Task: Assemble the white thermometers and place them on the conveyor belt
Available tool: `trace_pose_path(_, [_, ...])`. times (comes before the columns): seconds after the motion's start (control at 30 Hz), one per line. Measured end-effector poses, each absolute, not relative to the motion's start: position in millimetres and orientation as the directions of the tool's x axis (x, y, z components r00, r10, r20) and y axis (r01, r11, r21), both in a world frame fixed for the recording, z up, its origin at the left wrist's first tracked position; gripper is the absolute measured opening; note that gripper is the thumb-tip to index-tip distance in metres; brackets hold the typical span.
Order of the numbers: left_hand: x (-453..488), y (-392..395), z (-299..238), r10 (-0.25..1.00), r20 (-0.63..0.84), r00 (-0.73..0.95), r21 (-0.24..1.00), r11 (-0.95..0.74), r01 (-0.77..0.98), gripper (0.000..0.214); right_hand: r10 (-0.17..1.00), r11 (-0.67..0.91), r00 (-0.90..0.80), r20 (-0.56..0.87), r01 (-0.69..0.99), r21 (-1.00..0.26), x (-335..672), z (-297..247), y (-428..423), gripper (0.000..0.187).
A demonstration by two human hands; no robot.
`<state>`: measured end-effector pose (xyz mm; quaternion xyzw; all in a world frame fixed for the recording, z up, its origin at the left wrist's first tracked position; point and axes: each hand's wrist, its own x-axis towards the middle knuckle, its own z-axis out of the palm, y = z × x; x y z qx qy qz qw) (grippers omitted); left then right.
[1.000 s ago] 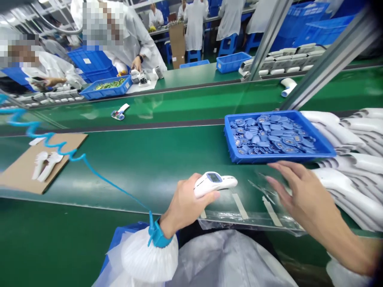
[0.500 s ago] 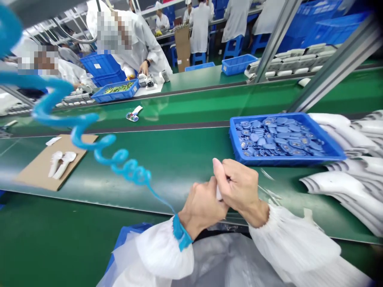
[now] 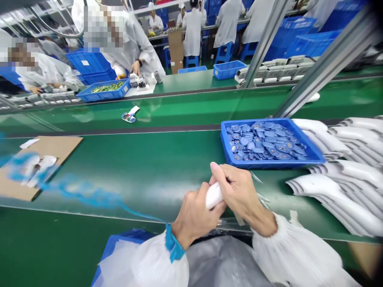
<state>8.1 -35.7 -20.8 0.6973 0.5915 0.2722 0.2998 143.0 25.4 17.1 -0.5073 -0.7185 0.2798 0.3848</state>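
Note:
Both hands meet over the green conveyor belt (image 3: pixel 119 175), just in front of me. My left hand (image 3: pixel 196 221) grips the lower part of a white handheld infrared thermometer (image 3: pixel 214 195). My right hand (image 3: pixel 239 195) wraps over its upper part, and the fingers hide most of the body, including any display. A blue anti-static wrist strap (image 3: pixel 172 243) circles my left cuff, and its blurred blue coiled cord (image 3: pixel 89 195) trails left across the belt. A clear plastic film (image 3: pixel 259 195) lies under my right hand.
A blue tray (image 3: pixel 271 143) of round blue parts sits beyond my right hand. Stacked white thermometer shells (image 3: pixel 338 183) lie at right, and a cardboard sheet (image 3: pixel 42 167) with white pieces at left. Co-workers (image 3: pixel 125 40) work across the belt, behind metal rails.
My right hand has moved from beside the blue tray onto the thermometer, joining my left hand. The thermometer's display has turned out of sight, and the blue cord has swung about.

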Motion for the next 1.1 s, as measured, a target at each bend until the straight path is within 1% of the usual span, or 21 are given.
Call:
trace_pose_path(0.07, [-2.2, -33.0, -15.2, 0.99, 0.033, 0.138, 0.74, -0.117, 0.662, 0.026, 0.968, 0.252, -0.142, 0.208, 0.545, -0.8, 167.6, 26.3, 38.0, 0.053])
trace_pose_path(0.1, [-8.0, -31.1, -12.4, 0.99, 0.037, 0.138, 0.733, -0.121, 0.67, 0.026, 0.971, 0.239, -0.119, 0.209, 0.594, -0.768, 181.8, 29.0, 48.8, 0.05])
trace_pose_path(0.13, [-13.6, -29.2, -10.0, 0.989, 0.04, 0.143, 0.725, -0.127, 0.677, 0.025, 0.966, 0.241, -0.093, 0.242, 0.662, -0.71, 195.7, 29.6, 62.3, 0.047])
trace_pose_path(0.17, [-18.6, -27.4, -8.1, 0.987, 0.04, 0.153, 0.719, -0.134, 0.682, 0.025, 0.948, 0.289, -0.137, 0.286, 0.744, -0.602, 208.2, 27.8, 77.9, 0.046])
trace_pose_path(0.2, [-22.8, -26.0, -6.7, 0.986, 0.036, 0.165, 0.717, -0.14, 0.683, 0.024, 0.927, 0.359, -0.235, 0.294, 0.786, -0.503, 218.5, 23.9, 94.6, 0.042])
trace_pose_path(0.27, [-28.2, -24.4, -5.2, 0.983, 0.024, 0.181, 0.713, -0.144, 0.686, 0.025, 0.894, 0.441, -0.337, 0.296, 0.785, -0.436, 230.9, 12.3, 126.3, 0.033])
trace_pose_path(0.37, [-29.3, -24.7, -3.8, 0.981, 0.021, 0.193, 0.723, -0.148, 0.675, 0.027, 0.861, 0.509, -0.436, 0.263, 0.749, -0.425, 231.5, 1.9, 151.6, 0.024])
trace_pose_path(0.47, [-25.1, -24.7, -2.8, 0.985, 0.001, 0.174, 0.738, -0.118, 0.665, 0.028, 0.843, 0.536, -0.439, 0.31, 0.734, -0.418, 215.7, 12.6, 131.8, 0.027])
trace_pose_path(0.5, [-22.9, -24.1, -2.9, 0.988, -0.016, 0.155, 0.742, -0.092, 0.664, 0.029, 0.836, 0.546, -0.437, 0.331, 0.715, -0.437, 206.8, 18.6, 115.8, 0.029])
trace_pose_path(0.53, [-20.4, -23.1, -3.3, 0.99, -0.031, 0.14, 0.75, -0.07, 0.658, 0.028, 0.822, 0.568, -0.433, 0.369, 0.666, -0.483, 196.5, 24.1, 96.9, 0.028])
trace_pose_path(0.57, [-17.5, -22.0, -4.1, 0.99, -0.037, 0.136, 0.766, -0.059, 0.64, 0.026, 0.825, 0.562, -0.444, 0.349, 0.595, -0.574, 185.0, 28.0, 77.0, 0.025])
trace_pose_path(0.6, [-14.4, -20.9, -5.0, 0.987, -0.038, 0.154, 0.791, -0.064, 0.609, 0.023, 0.826, 0.552, -0.461, 0.325, 0.546, -0.63, 173.1, 29.7, 57.8, 0.023])
trace_pose_path(0.63, [-10.9, -20.1, -6.2, 0.982, -0.031, 0.185, 0.819, -0.081, 0.569, 0.017, 0.816, 0.562, -0.48, 0.322, 0.529, -0.635, 161.4, 29.2, 41.2, 0.023])
trace_pose_path(0.7, [-3.6, -19.8, -8.8, 0.969, -0.019, 0.246, 0.86, -0.11, 0.499, 0.009, 0.812, 0.583, -0.415, 0.41, 0.618, -0.527, 141.8, 22.8, 19.8, 0.037])
trace_pose_path(0.73, [0.0, -20.3, -10.0, 0.964, -0.024, 0.265, 0.862, -0.114, 0.494, 0.008, 0.799, 0.586, -0.385, 0.461, 0.669, -0.457, 134.5, 18.5, 15.5, 0.044])
trace_pose_path(0.8, [6.0, -21.6, -11.8, 0.964, -0.048, 0.262, 0.806, -0.117, 0.58, 0.011, 0.769, 0.58, -0.346, 0.538, 0.731, -0.359, 124.9, 10.9, 16.5, 0.05])
trace_pose_path(0.83, [8.1, -21.8, -12.1, 0.966, -0.065, 0.251, 0.749, -0.119, 0.652, 0.012, 0.755, 0.584, -0.334, 0.564, 0.733, -0.348, 121.8, 8.5, 19.5, 0.051])
trace_pose_path(0.9, [10.2, -20.8, -11.3, 0.97, -0.093, 0.227, 0.616, -0.123, 0.778, 0.015, 0.753, 0.582, -0.288, 0.592, 0.711, -0.394, 117.4, 7.5, 25.7, 0.052])
trace_pose_path(0.97, [9.2, -18.5, -8.7, 0.974, -0.094, 0.207, 0.531, -0.127, 0.838, 0.021, 0.792, 0.556, -0.235, 0.564, 0.659, -0.507, 115.8, 11.7, 29.7, 0.054])
trace_pose_path(1.03, [5.7, -17.0, -5.0, 0.976, -0.071, 0.206, 0.507, -0.142, 0.85, 0.029, 0.862, 0.491, -0.222, 0.455, 0.585, -0.645, 121.0, 19.2, 33.6, 0.056])
trace_pose_path(1.1, [0.2, -17.3, -1.4, 0.978, -0.048, 0.205, 0.512, -0.152, 0.846, 0.035, 0.923, 0.383, -0.2, 0.329, 0.56, -0.734, 137.4, 26.8, 43.7, 0.057])
